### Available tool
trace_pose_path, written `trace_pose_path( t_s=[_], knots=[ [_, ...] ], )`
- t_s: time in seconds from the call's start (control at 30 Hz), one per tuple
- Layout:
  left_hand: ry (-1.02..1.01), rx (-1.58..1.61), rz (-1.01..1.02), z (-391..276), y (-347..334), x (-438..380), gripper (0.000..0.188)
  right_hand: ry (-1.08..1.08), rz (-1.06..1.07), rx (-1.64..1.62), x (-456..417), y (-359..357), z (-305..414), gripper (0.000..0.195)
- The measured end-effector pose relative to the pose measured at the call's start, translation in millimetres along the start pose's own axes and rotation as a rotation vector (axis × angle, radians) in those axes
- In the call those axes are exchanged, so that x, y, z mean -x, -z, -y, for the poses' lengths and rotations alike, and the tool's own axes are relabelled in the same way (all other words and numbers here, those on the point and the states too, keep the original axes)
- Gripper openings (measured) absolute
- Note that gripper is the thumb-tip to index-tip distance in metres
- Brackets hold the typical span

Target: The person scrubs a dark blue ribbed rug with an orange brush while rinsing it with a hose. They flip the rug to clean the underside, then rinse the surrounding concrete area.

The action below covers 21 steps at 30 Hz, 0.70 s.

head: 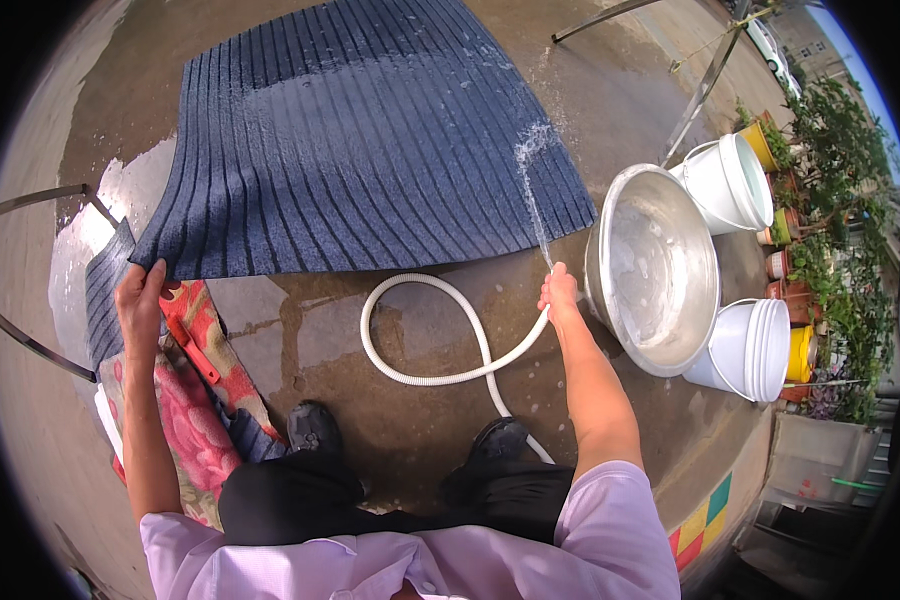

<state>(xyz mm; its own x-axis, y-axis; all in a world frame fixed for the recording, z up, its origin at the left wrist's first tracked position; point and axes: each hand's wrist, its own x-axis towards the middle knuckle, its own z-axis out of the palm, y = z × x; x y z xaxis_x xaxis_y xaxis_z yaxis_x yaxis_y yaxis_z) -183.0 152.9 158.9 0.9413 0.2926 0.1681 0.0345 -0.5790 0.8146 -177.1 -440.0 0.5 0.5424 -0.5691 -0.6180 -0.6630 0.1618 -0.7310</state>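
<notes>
A wet blue carpet mat with dark ribs (360, 150) lies spread over the ground ahead of me. My left hand (144, 292) grips its near left corner, thumb on top, and lifts it a little. In my right hand (559, 289) is the end of a white corrugated hose (420, 381), which loops once on the ground and runs back past my right shoe. Water (529, 172) streams from the hose onto the mat's right part. Beneath and beside my left forearm are a red and yellow patterned cloth (240, 382), a pink floral cloth (187, 420) and a red plastic-handled tool (193, 349).
A large metal basin (652, 270) stands right of my right hand, touching or close to two white buckets (727, 184). Potted plants (832, 255) line the far right. Metal frame legs (701, 90) rise at upper right and left (37, 341). The concrete ground (330, 330) is wet.
</notes>
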Motion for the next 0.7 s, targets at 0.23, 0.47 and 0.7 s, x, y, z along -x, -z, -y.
trace_pose_path(
  t_s=[0.23, 0.47, 0.7],
  knots=[
    [0.009, -0.008, 0.006, -1.6, -1.9, 1.6, 0.037, -0.012, 0.05, 0.046, -2.6, -19.2, 1.4, 0.033],
    [0.012, -0.017, 0.001, -3.1, -2.9, 3.3, 0.034, 0.046, 0.11, 0.107, 14.4, -46.4, 19.4, 0.032],
    [0.131, -0.089, -0.065, 25.6, -9.6, 9.2, 0.032, 0.026, 0.065, 0.038, 5.7, -42.5, 19.2, 0.033]
  ],
)
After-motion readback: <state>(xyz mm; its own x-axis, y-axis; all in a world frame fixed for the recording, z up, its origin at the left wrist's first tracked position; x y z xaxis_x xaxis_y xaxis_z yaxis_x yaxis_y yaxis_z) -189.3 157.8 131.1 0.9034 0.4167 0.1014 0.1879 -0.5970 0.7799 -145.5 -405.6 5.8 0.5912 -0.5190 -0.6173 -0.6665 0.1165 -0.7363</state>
